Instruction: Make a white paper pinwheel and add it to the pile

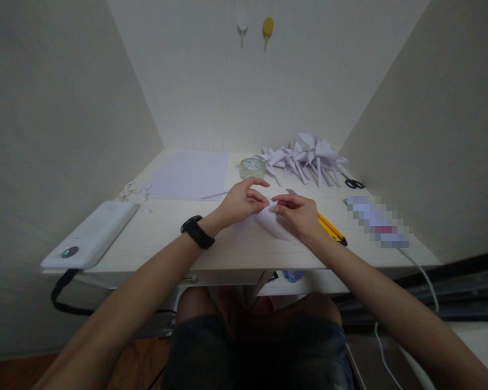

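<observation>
Over the middle of the desk, a folded piece of white paper [271, 221] is held between both hands. My left hand [244, 201], below a black wristwatch, pinches the paper's upper left side with thumb and fingers. My right hand [299, 214] pinches it at the upper right, its fingertips close to the left ones. The paper's lower part hangs toward the desk's front edge. Just beyond my left hand stands a roll of clear tape [252, 168]. A yellow utility knife [331, 229] lies beside my right wrist, partly hidden by that hand.
Several white paper pinwheels [305, 157] are heaped at the back right, near black-handled scissors [353, 183]. A sheet of paper [187, 176] lies at the back left. A white power bank [91, 233] sits at the left edge, and a blurred-out object [376, 221] with a cable at the right.
</observation>
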`<state>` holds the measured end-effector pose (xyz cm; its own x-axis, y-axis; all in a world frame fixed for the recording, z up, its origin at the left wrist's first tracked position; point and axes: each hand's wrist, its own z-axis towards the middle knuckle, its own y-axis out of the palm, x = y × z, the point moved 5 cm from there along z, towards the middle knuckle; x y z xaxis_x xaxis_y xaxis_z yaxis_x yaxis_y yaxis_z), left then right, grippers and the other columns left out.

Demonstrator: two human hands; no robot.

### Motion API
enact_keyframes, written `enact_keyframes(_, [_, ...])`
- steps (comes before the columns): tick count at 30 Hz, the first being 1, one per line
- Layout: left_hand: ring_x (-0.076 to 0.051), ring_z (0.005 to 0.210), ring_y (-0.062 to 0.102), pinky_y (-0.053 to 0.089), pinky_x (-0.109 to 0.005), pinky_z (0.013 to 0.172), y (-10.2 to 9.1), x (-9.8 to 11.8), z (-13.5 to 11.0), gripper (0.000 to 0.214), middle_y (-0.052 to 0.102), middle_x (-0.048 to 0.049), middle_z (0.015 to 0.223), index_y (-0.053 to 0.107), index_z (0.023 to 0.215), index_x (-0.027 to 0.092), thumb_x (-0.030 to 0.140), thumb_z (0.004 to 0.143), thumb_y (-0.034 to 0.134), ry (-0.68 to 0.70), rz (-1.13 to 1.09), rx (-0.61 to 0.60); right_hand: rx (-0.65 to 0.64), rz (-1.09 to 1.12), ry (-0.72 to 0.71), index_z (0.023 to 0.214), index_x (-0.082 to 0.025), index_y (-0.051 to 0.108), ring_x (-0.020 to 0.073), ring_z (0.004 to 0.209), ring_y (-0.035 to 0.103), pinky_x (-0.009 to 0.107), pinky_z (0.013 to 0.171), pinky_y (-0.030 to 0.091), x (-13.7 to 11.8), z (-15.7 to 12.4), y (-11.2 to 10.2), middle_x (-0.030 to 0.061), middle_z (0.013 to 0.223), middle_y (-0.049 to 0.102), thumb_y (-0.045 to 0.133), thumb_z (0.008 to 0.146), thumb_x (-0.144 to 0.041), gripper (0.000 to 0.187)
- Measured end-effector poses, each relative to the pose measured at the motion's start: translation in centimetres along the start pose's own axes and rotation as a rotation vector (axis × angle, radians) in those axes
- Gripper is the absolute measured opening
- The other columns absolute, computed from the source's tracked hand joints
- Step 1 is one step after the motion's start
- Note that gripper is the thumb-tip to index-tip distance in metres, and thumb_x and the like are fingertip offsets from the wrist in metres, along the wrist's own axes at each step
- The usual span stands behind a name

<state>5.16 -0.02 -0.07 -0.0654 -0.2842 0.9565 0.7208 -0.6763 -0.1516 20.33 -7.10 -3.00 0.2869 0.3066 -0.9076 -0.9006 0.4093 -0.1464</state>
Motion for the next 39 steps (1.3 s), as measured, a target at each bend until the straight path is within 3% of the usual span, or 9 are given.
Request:
enact_keyframes(8, [-0.013, 0.068, 0.067, 0.047, -0.022, 0.065, 0.12, -0.36, -0.12, 0.041, 0.07, -0.0017, 0.076, 0.054, 0.104, 0.015, 0.011, 0.067, 0.071, -0.032, -0.062, -0.008, 0.038, 0.168, 0.098, 0.085, -0.019, 0.076, 0.0129, 0.058, 0.06, 0.026, 0.056, 0.047, -0.02, 0.03, 0.4, -0.0007, 0.065, 0.068, 0.084, 0.057, -0.03, 0.032])
enact_keyframes(16, [-0.01, 0.065, 0.063, 0.044, -0.022, 0.065, -0.01, -0.78, -0.05, 0.048, 0.07, -0.001, 0.075, 0.053, 0.113, 0.015, 0.02, 0.07, 0.075, -0.059, -0.169, -0.049, 0.012, 0.238, 0.087, 0.088, -0.02, 0.076, 0.0133, 0.061, 0.061, 0.027, 0.06, 0.047, 0.04, -0.02, 0.41, -0.0006, 0.068, 0.068, 0.086, 0.056, -0.031, 0.035])
enact_keyframes(22, [-0.01, 0.065, 0.063, 0.044, -0.022, 0.065, -0.04, -0.27, -0.16, 0.05, 0.07, -0.0005, 0.075, 0.053, 0.115, 0.015, 0.02, 0.07, 0.075, -0.043, -0.15, -0.03, 0.005, 0.24, 0.084, 0.089, -0.02, 0.076, 0.0127, 0.059, 0.059, 0.027, 0.059, 0.046, 0.21, 0.05, 0.54, -0.0012, 0.066, 0.068, 0.086, 0.057, -0.032, 0.035])
enact_keyframes(32, [-0.013, 0.07, 0.069, 0.051, -0.025, 0.071, 0.12, -0.47, -0.16, 0.057, 0.071, -0.0013, 0.076, 0.054, 0.115, 0.015, 0.018, 0.065, 0.082, -0.008, -0.07, -0.028, 0.071, 0.2, 0.107, 0.069, -0.021, 0.075, 0.0179, 0.065, 0.065, 0.032, 0.067, 0.051, 0.33, 0.17, 0.37, 0.0036, 0.071, 0.074, 0.086, 0.055, -0.036, 0.023])
enact_keyframes(39, [-0.014, 0.07, 0.07, 0.052, -0.025, 0.068, -0.02, -0.33, -0.18, 0.054, 0.07, -0.001, 0.074, 0.055, 0.113, 0.015, 0.016, 0.065, 0.081, 0.004, -0.032, 0.029, 0.075, 0.097, 0.038, 0.082, -0.021, 0.077, 0.0205, 0.075, 0.068, 0.035, 0.075, 0.054, -0.18, 0.29, 0.14, 0.0045, 0.079, 0.075, 0.086, 0.056, -0.035, 0.031])
